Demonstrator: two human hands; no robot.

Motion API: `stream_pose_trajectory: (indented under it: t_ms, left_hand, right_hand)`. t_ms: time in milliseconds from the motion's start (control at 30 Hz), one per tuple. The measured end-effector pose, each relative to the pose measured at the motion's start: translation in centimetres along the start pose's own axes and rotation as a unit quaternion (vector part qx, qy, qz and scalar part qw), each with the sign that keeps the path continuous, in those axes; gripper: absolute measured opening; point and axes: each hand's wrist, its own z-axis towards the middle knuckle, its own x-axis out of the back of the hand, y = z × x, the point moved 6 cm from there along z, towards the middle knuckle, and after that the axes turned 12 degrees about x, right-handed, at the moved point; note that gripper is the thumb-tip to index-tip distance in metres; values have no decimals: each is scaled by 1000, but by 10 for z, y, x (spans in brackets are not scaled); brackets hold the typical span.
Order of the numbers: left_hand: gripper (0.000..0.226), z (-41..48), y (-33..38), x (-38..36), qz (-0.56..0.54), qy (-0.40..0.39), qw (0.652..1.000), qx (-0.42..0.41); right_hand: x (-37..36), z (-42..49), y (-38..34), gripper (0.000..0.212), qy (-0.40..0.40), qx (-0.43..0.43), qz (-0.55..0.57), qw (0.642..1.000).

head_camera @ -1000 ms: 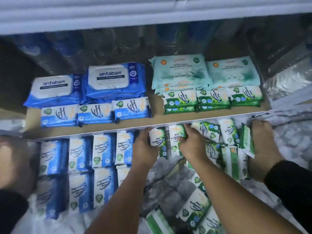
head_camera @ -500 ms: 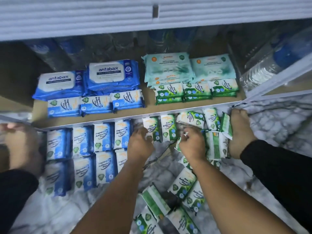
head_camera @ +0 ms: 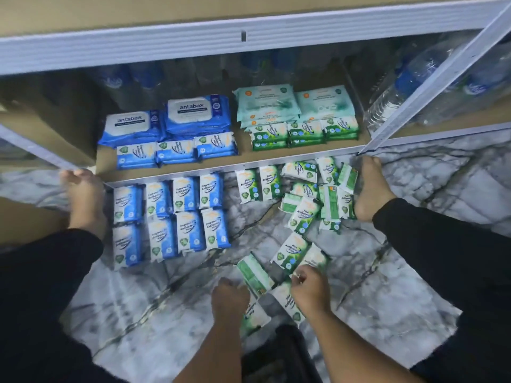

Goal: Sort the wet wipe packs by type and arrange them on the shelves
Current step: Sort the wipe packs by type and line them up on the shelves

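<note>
Glossy plastic wipe packs lie on polished marble-look floor.

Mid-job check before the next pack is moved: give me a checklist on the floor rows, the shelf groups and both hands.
1. Blue floor packs in two tidy rows: ok.
2. Green floor packs lined up: not ok. Two stand in line by the shelf edge; the rest lie jumbled.
3. Types kept apart on the shelf: ok. Blue shelf packs are on the left, green shelf packs on the right.
4. Left hand has a firm hold: cannot tell. It lies over a loose green pack, blurred.
5. Right hand has a firm hold: cannot tell. Its fingers curl at a pack's edge.
</note>
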Motion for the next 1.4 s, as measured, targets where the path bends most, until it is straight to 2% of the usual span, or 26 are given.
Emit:
stream_pose_trajectory:
  t_ms: [133, 233, 300, 400, 633, 733, 800, 933, 1033, 1133, 1167, 1300, 1333, 1400]
  left_hand:
    - [52, 2, -31, -3, 80, 24, 996, 32]
    - [70, -3, -22, -6, 186, 22, 981, -55]
    - [75, -5, -18, -11, 280, 17, 952, -120]
    - [74, -3, -19, -13, 343, 19, 924, -168]
    - [60, 3, -15, -15, 387, 55, 875, -284]
    - [63, 4, -10, -17, 425, 39, 859, -284]
    - [65, 4, -5, -17, 439, 3, 860, -260]
    - [65, -4, -1, -15, 396, -101, 891, -199]
    - [59, -17, 0, -11, 388, -172, 892, -153]
    - [42, -34, 11, 3, 345, -203, 907, -129]
    - [40, -41, 19, 9, 317, -202, 917, -135]
    - [51, -70, 63, 43, 142, -177, 959, -168]
    - [54, -78, 77, 51, 98, -173, 963, -183]
    - [75, -91, 102, 63, -4, -188, 958, -217]
  right_hand:
    - [-12, -20, 16, 29, -95, -6, -108, 990]
    - [-17, -25, 18, 58, -162, -1, -205, 965]
    - [-22, -28, 22, 69, -177, -3, -238, 955]
    - [-31, -27, 25, 73, -189, 3, -278, 942]
    - [-41, -21, 29, 78, -193, 19, -311, 930]
    - [-39, -19, 26, 73, -195, 23, -310, 930]
    - [-35, -18, 22, 66, -198, 19, -306, 931]
    - [-17, -21, 5, 59, -223, 10, -292, 930]
    - [-1, -24, -8, 58, -245, -9, -268, 932]
    - [21, -21, -27, 78, -230, -45, -159, 959]
    - [32, -18, -38, 82, -213, -50, -112, 969]
    - [78, 3, -91, 73, -132, -2, 49, 990]
    - [88, 9, -103, 75, -119, 11, 89, 989]
    - [107, 18, -124, 84, -97, 45, 145, 984]
